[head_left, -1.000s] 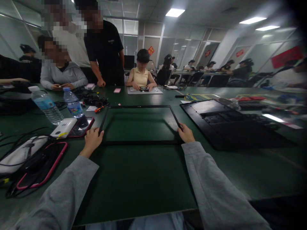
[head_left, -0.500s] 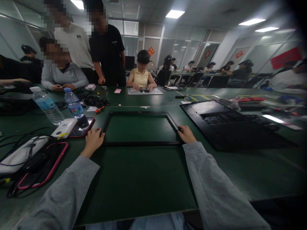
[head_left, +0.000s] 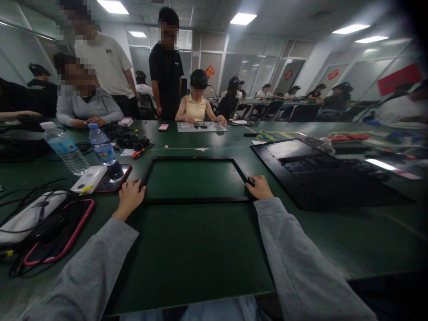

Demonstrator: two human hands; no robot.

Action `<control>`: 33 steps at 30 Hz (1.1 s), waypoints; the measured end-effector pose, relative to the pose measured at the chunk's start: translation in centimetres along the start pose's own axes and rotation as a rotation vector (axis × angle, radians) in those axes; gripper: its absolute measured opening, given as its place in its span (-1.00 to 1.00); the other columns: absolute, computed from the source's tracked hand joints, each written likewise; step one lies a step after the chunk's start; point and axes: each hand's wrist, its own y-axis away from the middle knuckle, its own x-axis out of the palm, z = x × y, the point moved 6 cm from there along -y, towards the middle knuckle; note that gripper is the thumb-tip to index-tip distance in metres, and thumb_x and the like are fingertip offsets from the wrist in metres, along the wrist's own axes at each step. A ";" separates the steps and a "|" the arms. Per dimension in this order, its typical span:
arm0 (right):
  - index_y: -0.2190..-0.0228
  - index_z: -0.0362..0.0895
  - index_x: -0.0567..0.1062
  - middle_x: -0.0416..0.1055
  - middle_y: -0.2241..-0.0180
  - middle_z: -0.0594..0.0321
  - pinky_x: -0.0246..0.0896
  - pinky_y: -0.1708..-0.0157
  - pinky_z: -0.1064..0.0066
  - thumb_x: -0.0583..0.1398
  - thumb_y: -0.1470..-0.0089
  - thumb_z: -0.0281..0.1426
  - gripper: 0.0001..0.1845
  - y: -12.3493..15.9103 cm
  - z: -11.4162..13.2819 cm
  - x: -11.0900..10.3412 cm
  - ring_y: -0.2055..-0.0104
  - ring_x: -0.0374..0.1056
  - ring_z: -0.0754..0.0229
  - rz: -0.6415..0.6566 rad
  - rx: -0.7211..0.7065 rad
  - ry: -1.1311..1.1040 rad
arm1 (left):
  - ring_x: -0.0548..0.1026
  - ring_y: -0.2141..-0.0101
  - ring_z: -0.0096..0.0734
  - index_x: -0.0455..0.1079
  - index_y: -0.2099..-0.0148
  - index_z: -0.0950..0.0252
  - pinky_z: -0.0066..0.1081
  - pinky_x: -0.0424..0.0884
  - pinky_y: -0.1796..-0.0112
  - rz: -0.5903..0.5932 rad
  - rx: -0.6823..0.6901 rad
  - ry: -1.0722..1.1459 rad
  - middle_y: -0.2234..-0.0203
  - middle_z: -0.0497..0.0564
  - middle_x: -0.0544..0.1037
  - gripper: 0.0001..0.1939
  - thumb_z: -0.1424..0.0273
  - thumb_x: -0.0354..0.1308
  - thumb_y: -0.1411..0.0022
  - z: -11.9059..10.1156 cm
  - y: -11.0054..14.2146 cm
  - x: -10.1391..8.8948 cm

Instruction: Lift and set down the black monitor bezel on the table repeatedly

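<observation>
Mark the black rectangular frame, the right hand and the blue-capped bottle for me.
Black rectangular frame (head_left: 197, 200): head view, near bar.
Right hand (head_left: 261, 187): head view, back of the hand.
Blue-capped bottle (head_left: 105, 154): head view, label.

Left hand (head_left: 130, 196) and right hand (head_left: 260, 187) apart, fingers curled, forearms (grey-sleeved) reaching forward

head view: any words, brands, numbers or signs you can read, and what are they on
No text reads clearly.
Black frame, top edge: mark too small.
White device: mark too blurred.
Left bottle and right bottle: labels too blurred.
White shirt and black shirt: marks too small.
Red wall signs: too blurred.
</observation>
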 end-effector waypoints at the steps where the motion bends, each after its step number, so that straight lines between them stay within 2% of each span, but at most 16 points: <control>1: 0.05 -0.28 0.58 0.37 0.10 -0.13 0.32 -0.08 0.03 0.20 -0.05 -0.34 -0.55 0.0 -0.1 0.0 -0.03 0.34 -0.15 0.003 0.003 0.017 | 0.18 -0.26 0.19 0.36 -0.29 0.25 0.15 0.27 -0.14 0.001 0.000 -0.007 -0.30 0.21 0.31 -0.49 0.22 -0.09 -0.41 0.0 0.0 0.0; 4: 0.09 -0.24 0.59 0.41 0.12 -0.10 0.33 -0.08 0.06 0.18 -0.05 -0.39 -0.61 0.0 0.1 0.0 -0.02 0.36 -0.11 -0.017 -0.010 0.001 | 0.21 -0.24 0.18 0.37 -0.28 0.28 0.16 0.28 -0.12 -0.020 0.008 0.002 -0.28 0.22 0.34 -0.50 0.22 -0.08 -0.41 -0.3 0.1 -0.2; 7: 0.10 -0.18 0.58 0.46 0.15 -0.06 0.33 -0.07 0.07 0.14 -0.05 -0.42 -0.62 0.0 0.9 -0.5 0.02 0.39 -0.08 -0.067 -0.026 -0.086 | 0.27 -0.20 0.16 0.38 -0.25 0.29 0.10 0.33 -0.08 -0.114 0.016 0.058 -0.20 0.25 0.42 -0.51 0.24 -0.07 -0.41 -0.7 0.2 -1.1; 9: 0.03 -0.16 0.54 0.49 0.13 -0.04 0.32 -0.07 0.05 0.13 -0.08 -0.40 -0.59 0.1 1.6 -1.4 0.04 0.42 -0.06 -0.145 -0.017 -0.156 | 0.32 -0.17 0.12 0.36 -0.26 0.31 0.04 0.33 -0.09 -0.244 0.046 0.130 -0.15 0.26 0.46 -0.51 0.24 -0.07 -0.41 -1.2 0.3 -2.4; 12: -0.11 -0.17 0.43 0.52 0.11 -0.03 0.33 -0.05 0.02 0.09 -0.17 -0.29 -0.50 0.6 2.5 -3.6 0.09 0.45 -0.04 -0.339 0.004 -0.265 | 0.42 -0.09 -0.01 0.29 -0.32 0.29 -0.06 0.33 -0.10 -0.479 0.149 0.282 -0.08 0.22 0.51 -0.49 0.22 -0.08 -0.43 -2.0 1.0 -4.9; 14: -0.18 -0.17 0.35 0.55 0.18 0.03 0.36 0.01 0.05 0.05 -0.24 -0.21 -0.45 1.0 2.9 -4.9 0.20 0.48 0.02 -0.440 -0.001 -0.342 | 0.48 -0.03 -0.09 0.23 -0.35 0.27 -0.13 0.34 -0.08 -0.605 0.179 0.364 -0.03 0.19 0.54 -0.47 0.20 -0.07 -0.44 -2.3 1.7 -6.2; 16: -0.20 -0.16 0.30 0.55 0.26 0.13 0.41 0.10 0.13 0.01 -0.28 -0.14 -0.44 1.2 3.1 -5.5 0.34 0.47 0.11 -0.475 -0.011 -0.420 | 0.55 0.06 -0.16 0.15 -0.39 0.27 -0.21 0.39 -0.01 -0.673 0.156 0.416 0.02 0.18 0.57 -0.43 0.19 -0.02 -0.43 -2.1 2.1 -6.9; 18: -0.20 -0.14 0.27 0.54 0.31 0.18 0.43 0.19 0.20 -0.01 -0.31 -0.09 -0.43 1.3 3.1 -5.5 0.42 0.45 0.17 -0.472 -0.008 -0.480 | 0.59 0.16 -0.22 0.08 -0.41 0.29 -0.27 0.43 0.09 -0.677 0.131 0.455 0.08 0.15 0.60 -0.38 0.17 0.03 -0.41 -1.9 2.3 -6.9; 20: -0.20 -0.16 0.25 0.53 0.31 0.17 0.43 0.22 0.22 -0.04 -0.32 -0.06 -0.41 1.2 3.0 -5.3 0.40 0.46 0.17 -0.473 -0.001 -0.511 | 0.60 0.23 -0.26 0.04 -0.41 0.29 -0.30 0.45 0.15 -0.650 0.127 0.475 0.13 0.12 0.61 -0.34 0.15 0.07 -0.39 -1.9 2.2 -6.5; 26: -0.19 -0.16 0.25 0.53 0.25 0.11 0.43 0.19 0.21 -0.06 -0.32 -0.02 -0.39 1.2 2.6 -4.8 0.30 0.49 0.14 -0.513 0.012 -0.512 | 0.60 0.25 -0.24 0.07 -0.41 0.28 -0.29 0.46 0.19 -0.585 0.102 0.425 0.12 0.14 0.61 -0.32 0.10 0.08 -0.37 -1.7 1.7 -5.9; 31: -0.21 -0.17 0.28 0.51 0.38 0.20 0.39 0.24 0.23 -0.06 -0.31 -0.03 -0.37 1.1 2.4 -4.5 0.45 0.43 0.16 -0.410 0.055 -0.426 | 0.62 0.27 -0.17 0.10 -0.42 0.25 -0.27 0.45 0.19 -0.436 0.031 0.375 0.27 0.07 0.64 -0.32 0.09 0.05 -0.38 -1.5 1.2 -5.1; 33: -0.19 -0.17 0.32 0.49 0.44 0.22 0.38 0.25 0.21 -0.06 -0.30 -0.03 -0.37 1.2 2.2 -4.4 0.49 0.39 0.14 -0.375 0.091 -0.377 | 0.62 0.25 -0.14 0.13 -0.42 0.23 -0.25 0.45 0.16 -0.399 0.007 0.346 0.27 0.09 0.64 -0.34 0.09 0.03 -0.39 -1.4 1.1 -4.9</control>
